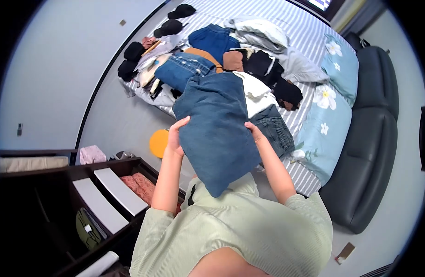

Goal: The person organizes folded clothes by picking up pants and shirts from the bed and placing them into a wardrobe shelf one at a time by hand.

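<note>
A folded dark teal-blue garment (217, 129) hangs in front of my chest, its lower end narrowing to a point. What kind of garment it is I cannot make out. My left hand (176, 136) grips its left edge, thumb on the front and the other fingers largely hidden. On the opposite edge my right hand (255, 132) has hold of it in the same way. Just beyond lie folded blue jeans (182, 71), a white garment (256, 94) and dark grey elastic-waisted pants (271, 129) on the bed.
The striped bed (309, 108) carries more clothes, black caps (168, 28) and blue flowered pillows (323, 134). A black leather headboard (374, 115) stands at the right. Lower left is an open dark cabinet (145, 166) with white panels (101, 205); a yellow round stool (158, 143) is near the bed.
</note>
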`<state>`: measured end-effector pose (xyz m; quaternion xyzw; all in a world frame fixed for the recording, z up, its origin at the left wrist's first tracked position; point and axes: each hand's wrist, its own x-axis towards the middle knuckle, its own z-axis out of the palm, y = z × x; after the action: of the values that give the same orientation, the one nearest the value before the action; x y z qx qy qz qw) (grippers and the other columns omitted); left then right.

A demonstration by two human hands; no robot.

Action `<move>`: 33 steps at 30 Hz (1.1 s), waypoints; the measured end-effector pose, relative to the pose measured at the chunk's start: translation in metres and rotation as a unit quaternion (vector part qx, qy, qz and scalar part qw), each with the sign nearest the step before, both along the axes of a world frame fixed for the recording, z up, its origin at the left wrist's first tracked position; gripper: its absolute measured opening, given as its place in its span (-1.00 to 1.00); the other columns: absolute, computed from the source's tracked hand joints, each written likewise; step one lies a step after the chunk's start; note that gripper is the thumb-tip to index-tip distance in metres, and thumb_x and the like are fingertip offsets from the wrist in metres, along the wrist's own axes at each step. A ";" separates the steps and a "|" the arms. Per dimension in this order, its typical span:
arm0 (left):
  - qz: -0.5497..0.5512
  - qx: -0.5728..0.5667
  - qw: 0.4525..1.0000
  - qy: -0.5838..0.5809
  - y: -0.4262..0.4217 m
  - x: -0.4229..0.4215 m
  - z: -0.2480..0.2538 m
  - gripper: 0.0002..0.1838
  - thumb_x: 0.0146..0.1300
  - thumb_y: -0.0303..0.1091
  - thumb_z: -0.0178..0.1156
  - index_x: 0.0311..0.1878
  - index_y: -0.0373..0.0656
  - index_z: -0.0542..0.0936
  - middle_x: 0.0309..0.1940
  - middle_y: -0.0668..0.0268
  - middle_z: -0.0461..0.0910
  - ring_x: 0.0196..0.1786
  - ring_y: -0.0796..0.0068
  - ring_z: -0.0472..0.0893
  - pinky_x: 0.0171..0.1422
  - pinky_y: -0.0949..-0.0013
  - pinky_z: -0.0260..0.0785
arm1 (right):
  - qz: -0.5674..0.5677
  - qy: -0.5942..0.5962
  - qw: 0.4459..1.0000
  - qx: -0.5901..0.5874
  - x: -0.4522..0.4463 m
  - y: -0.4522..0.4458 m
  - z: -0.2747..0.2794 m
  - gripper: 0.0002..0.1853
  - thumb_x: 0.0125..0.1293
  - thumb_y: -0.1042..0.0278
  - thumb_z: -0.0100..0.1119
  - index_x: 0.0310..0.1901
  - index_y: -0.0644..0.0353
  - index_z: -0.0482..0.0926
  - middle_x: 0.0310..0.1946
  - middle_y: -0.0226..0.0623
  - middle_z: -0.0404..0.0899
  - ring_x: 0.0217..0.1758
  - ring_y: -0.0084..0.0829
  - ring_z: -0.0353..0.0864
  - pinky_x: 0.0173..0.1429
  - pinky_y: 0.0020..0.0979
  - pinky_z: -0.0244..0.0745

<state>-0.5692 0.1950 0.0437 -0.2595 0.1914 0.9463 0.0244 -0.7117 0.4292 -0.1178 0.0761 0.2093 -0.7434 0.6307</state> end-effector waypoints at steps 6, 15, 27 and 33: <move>0.157 0.017 0.987 0.033 -0.018 0.034 -0.012 -0.48 0.19 -0.06 0.12 0.07 -0.28 0.45 -0.03 0.10 0.54 -0.01 0.16 0.55 0.12 0.16 0.41 | -0.018 0.100 0.990 0.094 -0.008 -0.036 0.047 -0.39 0.06 0.25 0.22 0.16 0.26 0.32 -0.13 -0.20 0.54 -0.13 -0.36 0.58 -0.02 -0.33 0.53; 0.204 -0.144 0.968 -0.006 -0.031 0.130 -0.047 -0.39 -0.15 -0.63 0.15 0.12 -0.41 0.36 -0.01 0.02 0.48 0.03 0.10 0.53 0.17 0.10 0.39 | 0.176 0.382 0.905 0.070 -0.008 -0.075 0.078 -0.19 -0.03 0.29 0.35 0.28 0.27 0.20 0.12 -0.20 0.41 0.11 -0.41 0.44 0.22 -0.43 0.29; 0.316 -0.240 0.909 -0.128 -0.032 0.202 -0.041 -0.10 -0.06 -0.62 0.27 0.38 -0.10 0.06 0.21 0.13 0.25 0.23 0.25 0.33 0.25 0.25 0.28 | 0.184 0.453 0.865 0.110 0.058 -0.155 0.077 -0.25 -0.13 0.41 0.38 0.19 0.29 0.32 -0.05 -0.20 0.48 -0.03 -0.40 0.48 0.09 -0.44 0.37; 0.350 -0.364 0.852 -0.138 -0.043 0.241 -0.026 0.04 -0.25 -0.68 0.31 0.39 -0.08 0.06 0.22 0.23 0.25 0.28 0.29 0.25 0.35 0.30 0.12 | 0.172 0.496 0.849 0.061 0.095 -0.197 0.081 -0.19 -0.17 0.42 0.41 0.21 0.30 0.30 -0.04 -0.23 0.48 0.01 -0.44 0.46 0.15 -0.46 0.33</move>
<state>-0.3281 0.1519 0.0174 -0.4271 0.4136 0.7095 -0.3782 -0.6169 0.2322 -0.0366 -0.3016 0.5489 -0.5479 0.5545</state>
